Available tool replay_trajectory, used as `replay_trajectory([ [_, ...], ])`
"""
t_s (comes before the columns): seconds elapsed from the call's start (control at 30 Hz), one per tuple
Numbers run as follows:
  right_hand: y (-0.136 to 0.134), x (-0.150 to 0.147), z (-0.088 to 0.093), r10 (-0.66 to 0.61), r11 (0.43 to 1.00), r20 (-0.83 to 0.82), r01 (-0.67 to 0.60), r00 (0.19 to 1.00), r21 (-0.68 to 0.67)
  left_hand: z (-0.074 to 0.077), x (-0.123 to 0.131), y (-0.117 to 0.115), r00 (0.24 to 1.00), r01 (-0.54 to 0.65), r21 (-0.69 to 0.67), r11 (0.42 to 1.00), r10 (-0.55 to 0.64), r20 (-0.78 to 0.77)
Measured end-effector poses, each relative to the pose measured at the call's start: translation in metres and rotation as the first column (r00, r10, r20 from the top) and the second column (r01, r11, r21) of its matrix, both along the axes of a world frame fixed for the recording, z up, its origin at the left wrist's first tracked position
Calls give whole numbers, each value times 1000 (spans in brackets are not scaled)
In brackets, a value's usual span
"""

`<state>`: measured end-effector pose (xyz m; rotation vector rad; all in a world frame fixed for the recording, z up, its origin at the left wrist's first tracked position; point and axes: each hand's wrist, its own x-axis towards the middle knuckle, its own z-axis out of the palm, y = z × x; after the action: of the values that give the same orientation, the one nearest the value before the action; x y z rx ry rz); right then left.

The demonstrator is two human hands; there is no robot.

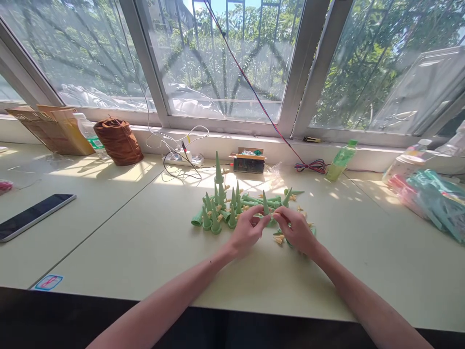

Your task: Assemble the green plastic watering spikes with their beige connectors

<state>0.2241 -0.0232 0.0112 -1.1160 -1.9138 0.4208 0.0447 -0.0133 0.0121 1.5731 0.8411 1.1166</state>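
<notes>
My left hand (250, 227) is closed around a light green plastic cone (265, 201), held with its tip up. Close against it, the fingertips of my right hand (295, 227) are pinched at the cone's side. Whatever they hold is too small to make out. Left of my hands, several more green cones stand upright, one of them (215, 224) near the front of the group. Green ribbed tubes (197, 219) lie among them. Small yellowish plastic pieces (279, 239) are scattered under and around my right hand, partly hidden by it.
A phone or tablet (34, 215) lies at the left. Along the window stand a brown cloth bag (118, 141), a power strip (187, 159), a small black box (249, 164) and a green bottle (342, 161). Plastic bags (432, 198) are heaped at the right.
</notes>
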Motion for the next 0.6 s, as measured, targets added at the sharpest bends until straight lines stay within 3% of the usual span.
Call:
replay_trajectory([
  [0.2, 0, 1, -1, 4, 1000, 4, -4, 1000, -9, -9, 0, 3, 997, -39, 158, 987, 48, -55],
  [0.6, -1, 1, 4, 10, 1000, -3, -10, 1000, -29, -6, -1, 1, 989, -62, 317, 946, 101, -109],
])
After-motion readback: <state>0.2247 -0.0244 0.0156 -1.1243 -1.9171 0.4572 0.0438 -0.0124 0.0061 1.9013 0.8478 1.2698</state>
